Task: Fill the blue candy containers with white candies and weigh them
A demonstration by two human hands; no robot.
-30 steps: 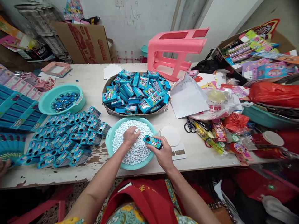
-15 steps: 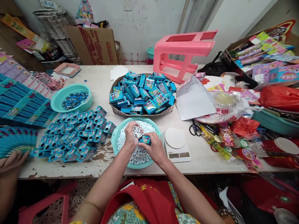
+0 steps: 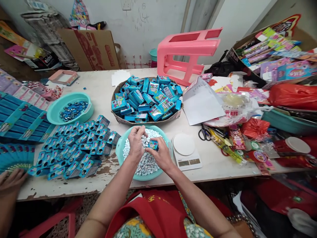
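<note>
My right hand (image 3: 161, 154) grips a small blue candy box (image 3: 153, 144) between thumb and fingers, above a turquoise basin (image 3: 119, 152) of small white candies (image 3: 146, 166). Close beside it, my left hand (image 3: 136, 144) is curled around some of the same candies, at the box's near end. Fingers partly hide the box's opening. Behind the basin stands a cut-down carton (image 3: 119, 119) heaped with closed blue boxes (image 3: 148, 98). To the left, many blue boxes (image 3: 70, 152) stand in rows with open ends upward.
A white kitchen scale (image 3: 187, 160) stands right of the basin, with scissors (image 3: 204, 133) beyond it. Another turquoise basin (image 3: 90, 111) holds shiny blue pieces. A pink stool (image 3: 164, 54) lies at the back. Another person's hand (image 3: 11, 183) rests by blue packs at far left.
The view has shifted slightly, so the table's things sit a little further left. My left fingers have closed more over the candies near the box; my right hand still holds the box.
</note>
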